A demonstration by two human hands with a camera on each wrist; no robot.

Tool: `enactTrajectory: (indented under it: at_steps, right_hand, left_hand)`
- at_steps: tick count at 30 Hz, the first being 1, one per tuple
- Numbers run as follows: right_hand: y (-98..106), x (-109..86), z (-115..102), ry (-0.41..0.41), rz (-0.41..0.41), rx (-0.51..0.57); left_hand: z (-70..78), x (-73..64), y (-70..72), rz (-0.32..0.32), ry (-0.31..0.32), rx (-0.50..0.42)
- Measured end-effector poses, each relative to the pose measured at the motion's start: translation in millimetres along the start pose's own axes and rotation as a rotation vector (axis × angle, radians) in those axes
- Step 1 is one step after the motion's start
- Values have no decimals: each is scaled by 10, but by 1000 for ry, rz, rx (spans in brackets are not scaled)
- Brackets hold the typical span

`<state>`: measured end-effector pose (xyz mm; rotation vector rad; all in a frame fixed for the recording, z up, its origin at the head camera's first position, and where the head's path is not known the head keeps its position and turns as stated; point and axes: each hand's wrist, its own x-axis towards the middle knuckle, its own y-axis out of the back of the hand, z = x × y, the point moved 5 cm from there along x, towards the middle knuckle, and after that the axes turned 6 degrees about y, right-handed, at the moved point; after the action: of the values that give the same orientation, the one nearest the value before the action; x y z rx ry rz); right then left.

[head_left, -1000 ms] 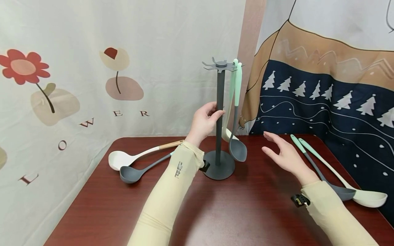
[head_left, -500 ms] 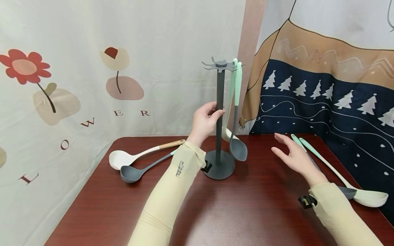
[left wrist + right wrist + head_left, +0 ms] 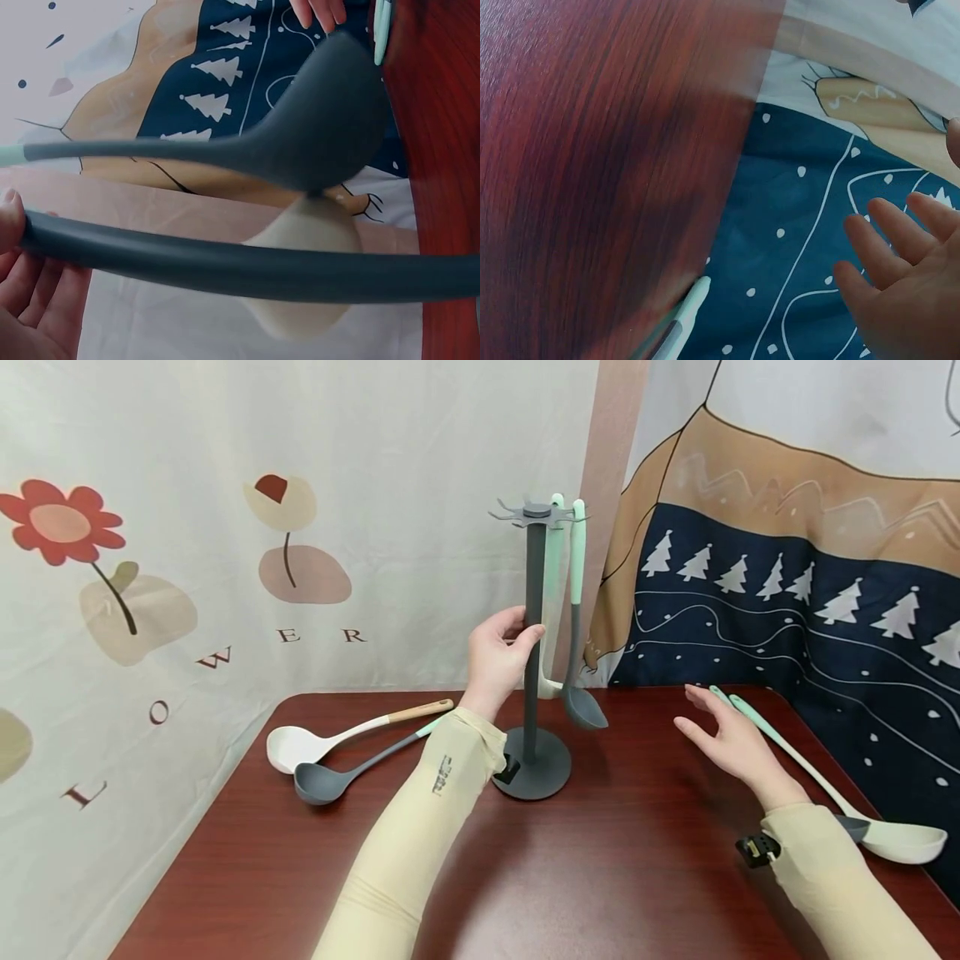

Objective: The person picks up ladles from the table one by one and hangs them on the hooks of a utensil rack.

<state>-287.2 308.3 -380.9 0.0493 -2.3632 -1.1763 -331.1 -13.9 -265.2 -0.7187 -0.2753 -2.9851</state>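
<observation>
My left hand [image 3: 495, 662] grips the upright pole of a dark grey utensil rack [image 3: 535, 568], thumb and fingers around it. From the rack's hooks hang two mint-handled utensils: a grey ladle [image 3: 585, 708] and a cream one [image 3: 551, 610] behind it. In the left wrist view the grey ladle's bowl [image 3: 330, 120] overlaps the cream bowl [image 3: 304, 322], which is partly hidden by the pole. My right hand [image 3: 738, 745] hovers at the right with fingers extended, holding nothing. Near it lie a cream ladle [image 3: 903, 843] and a grey utensil [image 3: 857, 829], partly hidden by my arm.
On the left of the red-brown table [image 3: 315, 877] lie a white ladle [image 3: 294, 748] with a wooden handle end and a grey ladle [image 3: 321, 783]. The rack's round base [image 3: 534, 777] stands mid-table. Patterned cloths hang behind the table and along its right side.
The rack's top has turned, swinging the hanging grey ladle slightly up and back, and the cream one leftward behind it. My right hand has moved right. My left hand stays on the pole.
</observation>
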Motion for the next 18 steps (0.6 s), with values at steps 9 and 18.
enactTrajectory:
  at_steps: [9,18]
  right_hand:
    - [21,10,134,-78,-55,-59]
    - [50,35,242,-158,-147,-107]
  left_hand:
    - [82,-15,3,117,-55,24]
    - [23,-52,-27,175,-79,69]
